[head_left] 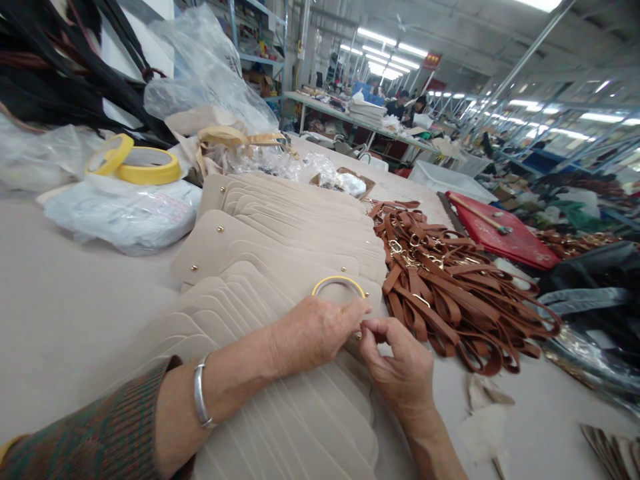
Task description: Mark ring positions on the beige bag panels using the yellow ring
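Note:
My left hand (315, 327), below a metal bangle, is closed around a thin yellow roll of tape (330, 280). The roll's far rim shows above the knuckles, and the rest is hidden. Close by its fingertips, my right hand (400, 363) makes a pinch with thumb and forefinger; what lies in that pinch is too small to make out. Beneath both hands spreads a fanned stack of beige panels (290, 233) with rounded corners. Small gold studs (220, 229) sit near the corners of some panels, including one beside my right fingertips.
Brown straps with gold clasps (440, 280) lie heaped to the right, beyond them a hammer (480, 213) on a red board (500, 233). Two yellow tape rolls (150, 167) rest on a plastic-wrapped packet (125, 213) at left. Beige scraps (485, 413) lie at the lower right.

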{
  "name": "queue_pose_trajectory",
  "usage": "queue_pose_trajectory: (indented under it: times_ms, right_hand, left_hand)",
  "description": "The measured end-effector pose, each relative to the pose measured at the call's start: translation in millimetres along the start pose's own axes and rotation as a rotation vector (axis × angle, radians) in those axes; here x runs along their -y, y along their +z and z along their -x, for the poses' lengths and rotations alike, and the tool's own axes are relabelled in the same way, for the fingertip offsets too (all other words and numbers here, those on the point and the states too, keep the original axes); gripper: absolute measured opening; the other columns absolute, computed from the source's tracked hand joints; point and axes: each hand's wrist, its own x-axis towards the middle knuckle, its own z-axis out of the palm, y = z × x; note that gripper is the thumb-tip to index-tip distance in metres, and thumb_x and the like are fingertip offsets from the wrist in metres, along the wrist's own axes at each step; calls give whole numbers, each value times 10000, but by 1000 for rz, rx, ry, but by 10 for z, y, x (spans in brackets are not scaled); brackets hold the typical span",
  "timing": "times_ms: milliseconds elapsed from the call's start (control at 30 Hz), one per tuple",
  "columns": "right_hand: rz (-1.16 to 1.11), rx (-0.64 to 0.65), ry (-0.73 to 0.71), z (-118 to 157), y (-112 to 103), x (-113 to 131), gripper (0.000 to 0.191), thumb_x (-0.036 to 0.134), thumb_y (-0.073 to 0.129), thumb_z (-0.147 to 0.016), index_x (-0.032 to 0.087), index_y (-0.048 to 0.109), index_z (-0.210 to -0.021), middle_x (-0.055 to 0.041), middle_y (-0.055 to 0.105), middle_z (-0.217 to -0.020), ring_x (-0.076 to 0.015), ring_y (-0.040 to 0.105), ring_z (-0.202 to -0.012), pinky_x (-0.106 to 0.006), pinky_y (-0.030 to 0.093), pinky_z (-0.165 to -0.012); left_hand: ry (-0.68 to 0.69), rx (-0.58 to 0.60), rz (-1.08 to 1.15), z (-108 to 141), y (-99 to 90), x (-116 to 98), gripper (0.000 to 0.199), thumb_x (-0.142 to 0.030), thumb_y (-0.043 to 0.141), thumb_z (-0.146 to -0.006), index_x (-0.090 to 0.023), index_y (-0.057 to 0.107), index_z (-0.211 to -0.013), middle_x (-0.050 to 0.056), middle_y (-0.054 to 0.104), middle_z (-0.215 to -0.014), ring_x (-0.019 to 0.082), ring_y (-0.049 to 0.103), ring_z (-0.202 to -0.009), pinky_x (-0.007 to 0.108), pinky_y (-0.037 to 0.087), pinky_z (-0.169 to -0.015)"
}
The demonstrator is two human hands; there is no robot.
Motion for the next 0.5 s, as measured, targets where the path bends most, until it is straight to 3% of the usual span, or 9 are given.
queue_pose_trajectory:
  times_ms: [100,167,400,500]
  right_hand:
    - [35,-27,7,6,-7,23,114,150,522,-822,195,619,-782,15,639,-626,-97,588,-521,-202,461,-565]
    - [8,-36,84,4,-8,53,100,174,546,-803,195,639,-770,9,649,-624,-102,590,-523,-204,465,-561]
    - [-651,26,846,-22,26,4,247,397,679,-714,159,626,-673,31,558,-468,-99,510,-395,-205,419,-405]
    - [-751,188,1000,0,3,-137,318,429,758,-633,135,642,-673,16,586,-514,-96,530,-419,-209,457,-431]
  left_hand:
    - [3,-19,21,-14,-24,0,70,-141,441,-907,-183,482,-944,-4,619,-774,153,593,-674,249,372,-534]
    - [12,-44,13,-22,-26,0,71,-122,455,-891,-184,488,-898,-9,609,-765,147,574,-662,246,369,-542]
    - [121,-184,-91,-5,0,-55,102,-151,409,-913,-174,508,-897,1,575,-718,141,549,-623,250,365,-514]
    - [95,-161,-114,-5,-10,-48,118,-128,396,-926,-169,503,-898,0,590,-735,143,562,-636,246,383,-516]
